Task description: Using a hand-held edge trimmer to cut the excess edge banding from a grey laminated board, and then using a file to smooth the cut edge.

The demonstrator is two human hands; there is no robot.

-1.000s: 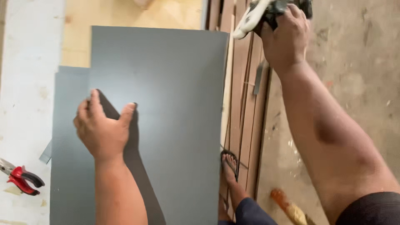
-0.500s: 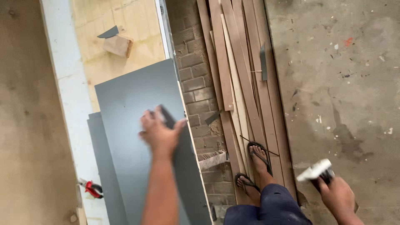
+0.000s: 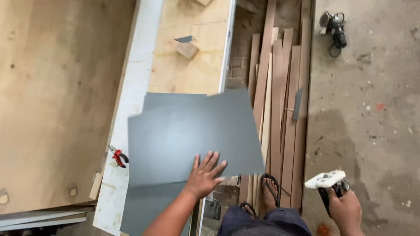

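Down at the near edge, the right hand (image 3: 345, 209) is clenched around the dark handle of a power tool (image 3: 329, 184) with a white base plate, held over the concrete floor (image 3: 372, 122) well to the right of the tabletop. Beside it, two feet in flip-flops (image 3: 271, 188) stand at the near ends of the wooden strips. The left hand (image 3: 204, 175) lies flat, fingers spread and gripping nothing, pressed on the near right part of the top grey sheet (image 3: 192, 135). That sheet sits skewed over a second grey sheet (image 3: 153, 205) beneath it, and its right corner overhangs the tabletop's right edge, above the strips. At the left edge of the white tabletop (image 3: 135, 78), just beside the grey sheets, lie red-handled pliers (image 3: 118, 156). Further out, a long bundle of wooden strips (image 3: 280, 96) runs along the floor beside the tabletop. Farther up the tabletop rests a small wood block (image 3: 187, 49) with a grey offcut (image 3: 183, 39). Far right, another power tool (image 3: 334, 28) lies on the floor.
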